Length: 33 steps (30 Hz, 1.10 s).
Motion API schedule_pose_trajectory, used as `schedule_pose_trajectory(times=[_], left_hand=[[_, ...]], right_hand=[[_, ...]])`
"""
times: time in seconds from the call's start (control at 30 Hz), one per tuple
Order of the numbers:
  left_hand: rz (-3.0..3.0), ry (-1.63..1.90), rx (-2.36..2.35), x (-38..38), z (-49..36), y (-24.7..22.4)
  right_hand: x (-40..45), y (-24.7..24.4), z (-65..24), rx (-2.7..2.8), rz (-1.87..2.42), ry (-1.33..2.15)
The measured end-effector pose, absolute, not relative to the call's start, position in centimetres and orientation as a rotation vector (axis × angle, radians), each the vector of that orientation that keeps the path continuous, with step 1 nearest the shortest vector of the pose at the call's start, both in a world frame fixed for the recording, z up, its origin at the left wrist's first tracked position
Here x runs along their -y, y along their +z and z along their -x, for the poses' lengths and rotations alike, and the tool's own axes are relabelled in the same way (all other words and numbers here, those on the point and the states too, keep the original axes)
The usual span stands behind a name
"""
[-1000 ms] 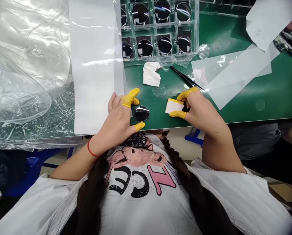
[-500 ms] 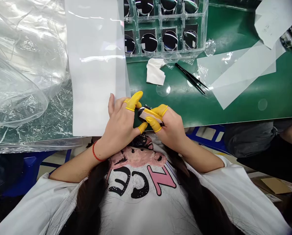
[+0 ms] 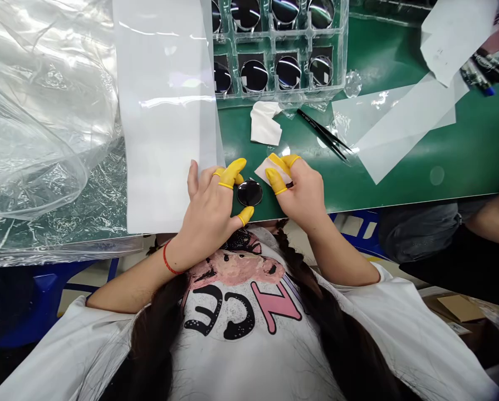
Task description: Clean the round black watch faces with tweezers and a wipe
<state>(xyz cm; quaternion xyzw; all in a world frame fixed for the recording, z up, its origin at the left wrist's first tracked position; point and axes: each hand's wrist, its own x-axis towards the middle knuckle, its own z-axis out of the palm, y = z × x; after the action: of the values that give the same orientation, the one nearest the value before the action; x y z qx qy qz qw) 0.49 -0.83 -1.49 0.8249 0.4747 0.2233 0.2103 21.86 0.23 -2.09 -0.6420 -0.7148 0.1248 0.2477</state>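
Both my hands are at frame centre: left hand point(image 3: 210, 197) half-open, whether gripping I cannot tell, right hand point(image 3: 304, 189) pinched on a white pad point(image 3: 261, 171). That pad has just come off the dark disc point(image 3: 250, 192) the left hand brackets, baring its face.

On the green desk point(image 3: 400, 159), the round black disc point(image 3: 250, 192) lies near the front edge, between the left hand point(image 3: 210, 203) and right hand point(image 3: 303, 189). Behind it is the white cloth piece point(image 3: 265, 125), with black metal tweezers point(image 3: 321, 132) to its right. Farther back, the clear plastic compartment tray point(image 3: 345, 55) holds dark round lenses point(image 3: 254, 76). A long white sheet point(image 3: 161, 139) lies left.
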Motion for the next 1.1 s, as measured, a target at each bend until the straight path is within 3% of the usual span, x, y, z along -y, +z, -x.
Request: schedule_pose_trajectory(times=[0.17, 0.3, 0.47, 0.73, 1.1], left_hand=[[-2.290, 0.621, -1.295, 0.8, -0.4, -1.5], [-2.285, 0.643, -1.280, 0.7, -0.4, -1.7], [-2.265, 0.594, -1.306, 0.6, -0.6, -1.3], [-2.219, 0.301, -1.243, -0.3, -0.8, 0.0], [-2.277, 0.511, -1.134, 2.6, 1.8, -1.9]], right_hand=[[0.3, -0.2, -21.6, 1.819, 1.585, 0.573], [1.7, -0.7, -20.1, 1.980, 1.482, 0.400], [1.9, -2.2, -21.2, 1.942, 1.786, 0.242], [-0.8, -1.0, -23.3, 1.687, 1.887, 0.764], [-1.4, -2.2, -23.2, 1.546, 1.884, 0.922]])
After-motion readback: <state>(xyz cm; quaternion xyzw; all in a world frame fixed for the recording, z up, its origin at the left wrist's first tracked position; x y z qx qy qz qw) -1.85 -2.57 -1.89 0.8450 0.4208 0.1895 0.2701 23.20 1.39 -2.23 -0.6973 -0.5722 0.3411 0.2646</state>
